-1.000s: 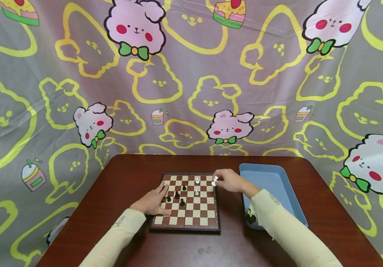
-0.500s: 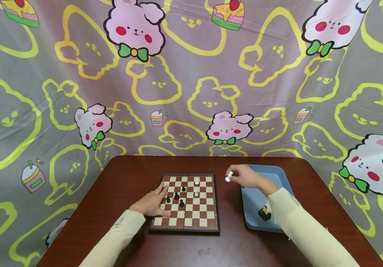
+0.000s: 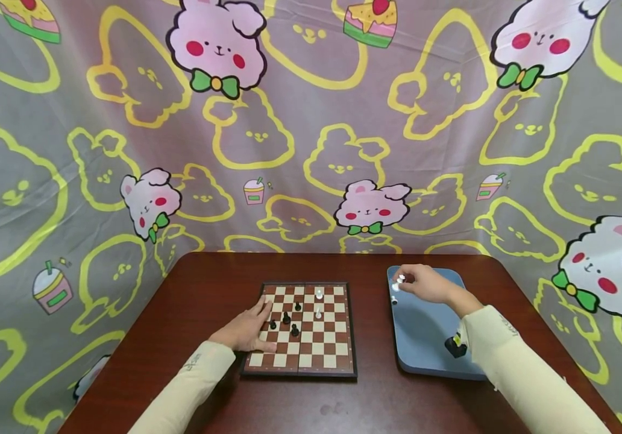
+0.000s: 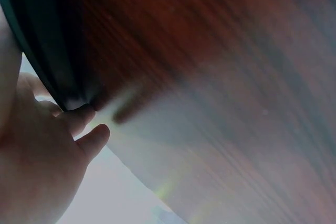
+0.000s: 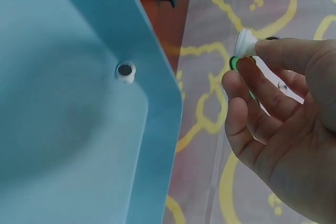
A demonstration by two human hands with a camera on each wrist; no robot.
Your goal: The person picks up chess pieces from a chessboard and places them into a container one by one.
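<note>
My right hand (image 3: 424, 283) pinches a white chess piece (image 3: 398, 283) between thumb and fingers, above the far left corner of the blue tray (image 3: 425, 355). In the right wrist view the white piece (image 5: 244, 44) shows at the fingertips. Another white piece (image 5: 126, 71) with a dark base lies in the tray's corner. My left hand (image 3: 243, 328) rests along the left edge of the chessboard (image 3: 326, 360), fingers spread. Several black pieces (image 3: 286, 317) stand on the board's left half. Two white pieces, one far (image 3: 319, 293) and one nearer (image 3: 319, 314), stand on the right half.
The board and tray sit apart on a dark brown table (image 3: 327, 401). A patterned cloth (image 3: 284, 144) hangs behind and at both sides. A black device (image 3: 455, 346) is by the right cuff, over the tray.
My right hand has carried the white piece from the board's right edge rightward to over the tray's far left corner. The left hand has stayed on the board.
</note>
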